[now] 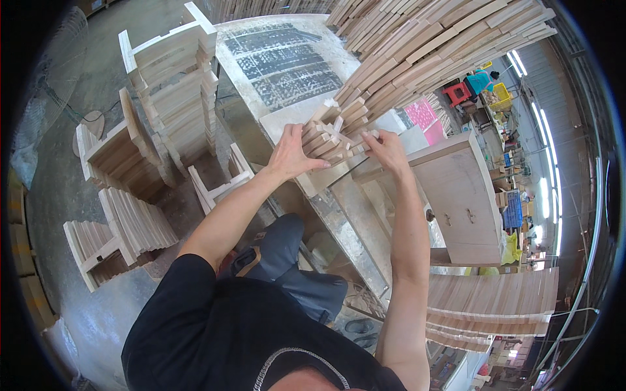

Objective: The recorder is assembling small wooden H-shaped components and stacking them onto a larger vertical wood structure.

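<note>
A cluster of short pale wooden sticks point(319, 138) stands bunched on the workbench point(277, 120) in front of me, some lying crosswise on top. My left hand point(291, 156) grips the cluster's left side, its thumb stretched along the near edge. At the right side my right hand point(387, 151) has its thumb and fingers pinched on the end of a wooden stick point(356, 149). The undersides of the sticks and the fingertips behind them are hidden.
Behind the bench, long wooden strips point(430, 55) are piled high. Stacks of wooden frames point(176, 98) stand on the floor to the left. A wooden cabinet point(460, 195) is close to my right arm, with stacked boards point(495, 303) nearer me.
</note>
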Demonstrator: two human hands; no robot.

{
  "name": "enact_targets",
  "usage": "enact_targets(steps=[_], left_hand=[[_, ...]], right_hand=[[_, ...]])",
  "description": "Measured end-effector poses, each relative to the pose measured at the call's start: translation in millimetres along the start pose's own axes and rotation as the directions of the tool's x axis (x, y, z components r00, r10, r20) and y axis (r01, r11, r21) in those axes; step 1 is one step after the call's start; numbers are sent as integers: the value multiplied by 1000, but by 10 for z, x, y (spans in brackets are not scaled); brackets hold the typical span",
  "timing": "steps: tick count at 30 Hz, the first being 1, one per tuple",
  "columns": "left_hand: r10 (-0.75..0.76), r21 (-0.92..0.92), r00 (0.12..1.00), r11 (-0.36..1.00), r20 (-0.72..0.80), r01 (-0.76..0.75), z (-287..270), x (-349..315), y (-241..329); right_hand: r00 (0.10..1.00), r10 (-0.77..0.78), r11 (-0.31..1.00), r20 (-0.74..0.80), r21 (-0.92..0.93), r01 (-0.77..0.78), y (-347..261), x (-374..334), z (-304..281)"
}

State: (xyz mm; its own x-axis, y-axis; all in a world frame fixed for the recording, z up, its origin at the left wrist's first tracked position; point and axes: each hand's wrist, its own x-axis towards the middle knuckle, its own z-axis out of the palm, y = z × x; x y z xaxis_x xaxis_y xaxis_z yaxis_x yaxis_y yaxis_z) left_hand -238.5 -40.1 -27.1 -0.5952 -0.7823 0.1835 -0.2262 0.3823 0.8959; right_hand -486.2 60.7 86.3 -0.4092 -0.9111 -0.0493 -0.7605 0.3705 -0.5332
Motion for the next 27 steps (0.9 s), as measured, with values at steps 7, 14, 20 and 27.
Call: enact_targets(steps=[7,14,20,27], left_hand=[[52,63,995,997,-84,-47,80,-14,96],[134,107,987,986,-92,-124,151,46,6],[173,95,978,982,-115,-163,136,64,25],[190,163,982,969,-12,-185,0,106,166]], right_hand=[[992,99,991,-73,94,-92,-78,-36,140],[941,65,998,-333,42,-54,-59,-116,165],[913,-25,1000,-407,-3,26,-38,-168,273],[767,-127,991,-629,-40,131,-96,-388,451]])
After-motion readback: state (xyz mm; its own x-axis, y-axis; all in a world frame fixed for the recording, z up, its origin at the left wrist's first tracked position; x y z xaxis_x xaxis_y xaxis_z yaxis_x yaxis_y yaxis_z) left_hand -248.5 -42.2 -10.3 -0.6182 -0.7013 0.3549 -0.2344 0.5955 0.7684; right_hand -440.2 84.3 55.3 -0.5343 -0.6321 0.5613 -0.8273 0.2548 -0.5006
